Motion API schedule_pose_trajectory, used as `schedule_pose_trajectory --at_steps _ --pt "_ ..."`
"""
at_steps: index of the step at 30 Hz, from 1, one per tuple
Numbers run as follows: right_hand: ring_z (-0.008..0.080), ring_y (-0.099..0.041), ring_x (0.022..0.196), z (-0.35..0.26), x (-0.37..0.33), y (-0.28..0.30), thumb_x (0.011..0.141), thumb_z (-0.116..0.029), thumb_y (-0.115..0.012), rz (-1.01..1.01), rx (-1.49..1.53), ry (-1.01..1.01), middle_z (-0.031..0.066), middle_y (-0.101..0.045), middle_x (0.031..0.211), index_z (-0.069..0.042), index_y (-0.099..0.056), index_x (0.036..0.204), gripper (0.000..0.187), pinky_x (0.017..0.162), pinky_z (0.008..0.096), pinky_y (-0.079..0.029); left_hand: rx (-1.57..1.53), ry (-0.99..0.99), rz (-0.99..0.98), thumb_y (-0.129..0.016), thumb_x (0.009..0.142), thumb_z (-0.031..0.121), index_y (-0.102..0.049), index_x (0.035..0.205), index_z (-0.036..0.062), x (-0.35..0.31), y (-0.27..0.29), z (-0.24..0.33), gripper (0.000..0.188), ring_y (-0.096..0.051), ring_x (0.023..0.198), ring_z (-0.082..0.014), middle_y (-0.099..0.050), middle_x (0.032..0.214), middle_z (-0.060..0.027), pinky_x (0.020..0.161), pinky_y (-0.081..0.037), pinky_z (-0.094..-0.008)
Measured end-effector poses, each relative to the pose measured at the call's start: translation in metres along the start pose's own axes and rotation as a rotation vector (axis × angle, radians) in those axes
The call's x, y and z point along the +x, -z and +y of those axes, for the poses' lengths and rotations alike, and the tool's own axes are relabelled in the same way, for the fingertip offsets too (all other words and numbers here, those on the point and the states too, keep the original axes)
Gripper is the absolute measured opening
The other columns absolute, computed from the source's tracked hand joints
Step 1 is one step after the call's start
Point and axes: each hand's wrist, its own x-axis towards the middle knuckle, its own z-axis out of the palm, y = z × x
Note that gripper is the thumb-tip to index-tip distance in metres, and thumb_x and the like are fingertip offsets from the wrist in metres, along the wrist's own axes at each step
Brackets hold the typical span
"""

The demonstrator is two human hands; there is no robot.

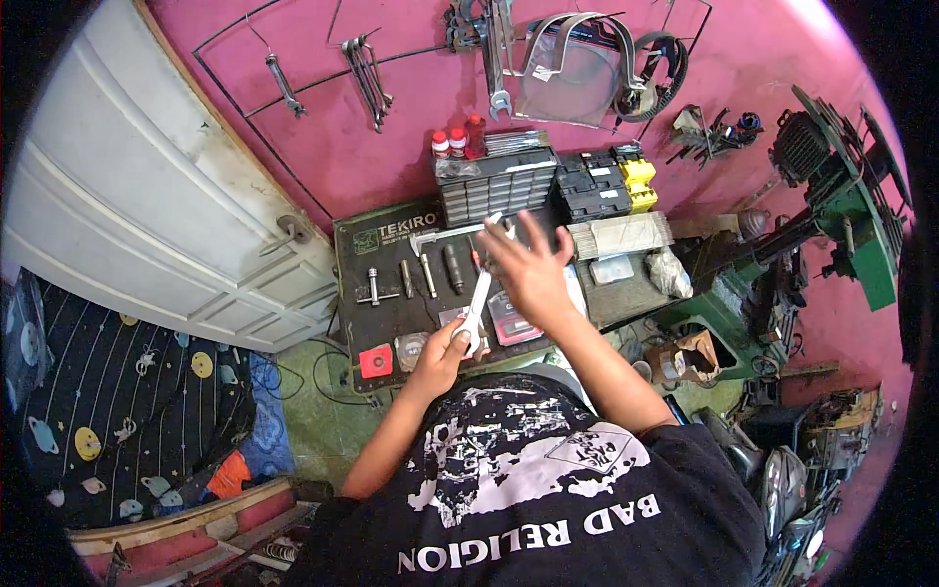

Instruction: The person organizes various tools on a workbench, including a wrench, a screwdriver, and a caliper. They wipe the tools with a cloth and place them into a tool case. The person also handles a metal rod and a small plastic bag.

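My left hand [440, 363] is closed round the lower, wide end of a shiny combination wrench [477, 303], which slants up over the bench. My right hand [534, 272] hovers above and right of the wrench with its fingers spread. Part of the wrench's upper end lies behind those fingers. On the dark bench mat [354, 256] lie a vernier caliper [450, 235], a T-handled tool [374, 287] and several metal rod-like tools [428, 276]. A red square piece [376, 361], a small clear case [411, 349] and a red-and-clear case [511, 321] sit along the near edge.
A small-drawer cabinet [497, 192] with red bottles on top stands at the back, beside black and yellow bins [597, 184]. Wrenches [367, 83] hang on the pink wall. A green machine [866, 245] is at right, a white door [147, 205] at left.
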Motion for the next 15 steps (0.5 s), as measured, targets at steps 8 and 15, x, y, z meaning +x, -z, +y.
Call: schedule_pose_trajectory --at_steps 8,15 --pt "0.0289 -0.014 0.155 -0.032 -0.031 0.013 0.093 -0.034 -0.056 -0.281 0.164 0.284 -0.0062 -0.037 0.161 -0.026 -0.042 0.153 0.063 0.113 0.0716 0.008 0.092 0.014 0.115 -0.047 0.108 0.026 -0.058 0.119 -0.0049 -0.002 0.009 -0.017 0.035 -0.057 0.089 -0.0105 -0.065 0.097 -0.0050 0.083 -0.048 -0.0286" --pt "0.0171 -0.053 0.116 -0.017 -0.023 0.007 0.089 -0.023 -0.063 -0.143 0.190 0.452 -0.0087 -0.066 0.102 -0.026 -0.071 0.122 0.035 0.108 0.0601 -0.025 0.123 0.072 0.013 -0.050 0.106 0.028 -0.066 0.111 0.0005 0.003 0.022 -0.010 0.032 -0.052 0.080 -0.0078 -0.062 0.090 0.0031 0.072 -0.044 -0.0261"
